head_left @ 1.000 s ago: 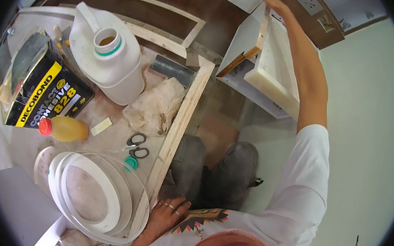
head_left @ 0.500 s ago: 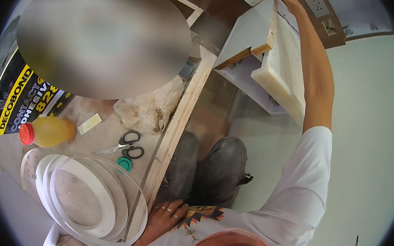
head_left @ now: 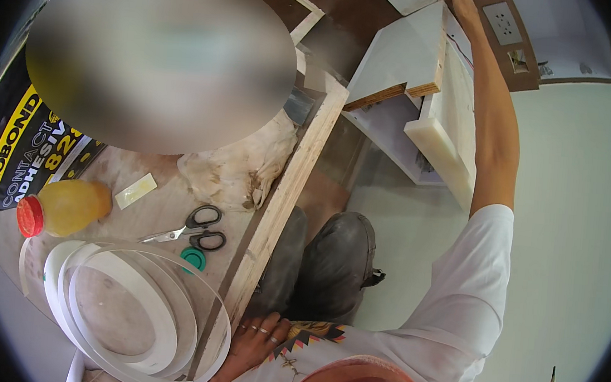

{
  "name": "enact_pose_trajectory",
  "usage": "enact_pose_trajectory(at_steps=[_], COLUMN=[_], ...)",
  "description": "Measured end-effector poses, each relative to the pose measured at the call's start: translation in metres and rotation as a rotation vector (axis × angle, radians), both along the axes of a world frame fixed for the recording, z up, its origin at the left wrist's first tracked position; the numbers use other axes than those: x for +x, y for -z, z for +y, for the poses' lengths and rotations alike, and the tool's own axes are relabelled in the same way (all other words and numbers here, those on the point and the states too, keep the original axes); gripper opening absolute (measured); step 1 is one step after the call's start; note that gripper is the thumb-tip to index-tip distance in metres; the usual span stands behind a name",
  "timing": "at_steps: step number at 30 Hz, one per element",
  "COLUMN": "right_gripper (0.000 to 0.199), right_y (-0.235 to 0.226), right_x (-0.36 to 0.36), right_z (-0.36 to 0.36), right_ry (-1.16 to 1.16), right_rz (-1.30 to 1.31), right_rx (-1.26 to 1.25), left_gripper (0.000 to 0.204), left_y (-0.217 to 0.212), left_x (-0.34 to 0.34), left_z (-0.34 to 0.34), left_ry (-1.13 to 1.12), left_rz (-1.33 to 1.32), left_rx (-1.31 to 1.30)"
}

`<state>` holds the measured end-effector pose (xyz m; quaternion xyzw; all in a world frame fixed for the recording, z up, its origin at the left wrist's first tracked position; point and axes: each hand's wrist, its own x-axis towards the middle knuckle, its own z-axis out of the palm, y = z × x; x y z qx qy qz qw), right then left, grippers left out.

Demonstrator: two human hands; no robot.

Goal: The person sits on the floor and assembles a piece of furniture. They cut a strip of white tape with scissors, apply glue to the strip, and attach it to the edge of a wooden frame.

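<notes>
right hand (head_left: 466, 6): reaching up onto white board (head_left: 402, 55), grip unclear
left hand (head_left: 258, 334): open, flat on surface (head_left: 175, 202) edge
nearby: scissors (head_left: 191, 229), edge-band coil (head_left: 131, 314), yellow bottle (head_left: 64, 208)

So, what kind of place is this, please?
Probably a carpentry or furniture-fitting site indoors. A plywood work board carries a coil of white edge banding, scissors and an adhesive can, while the right hand reaches to a white plywood cabinet panel.
</notes>
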<state>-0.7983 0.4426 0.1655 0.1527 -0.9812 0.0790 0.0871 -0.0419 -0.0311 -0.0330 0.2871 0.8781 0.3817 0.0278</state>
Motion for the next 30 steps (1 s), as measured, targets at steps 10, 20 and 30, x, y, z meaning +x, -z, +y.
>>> enact_pose_trajectory(at_steps=[10, 20, 30], right_gripper=[0.065, 0.065, 0.069], right_y=[0.025, 0.034, 0.034], right_x=[0.028, -0.005, 0.097], right_z=[-0.062, -0.005, -0.065], right_ry=[0.165, -0.084, -0.177], right_rz=[0.04, 0.023, -0.151], right_rx=[0.362, 0.148, -0.386], left_gripper=[0.038, 0.039, 0.04], left_y=[-0.001, -0.001, -0.002], left_x=[0.004, 0.001, 0.001], left_z=[0.006, 0.0, 0.003], left_ry=[-0.024, 0.01, -0.017], left_rz=[-0.012, -0.04, -0.002], left_rx=[-0.055, -0.032, -0.067])
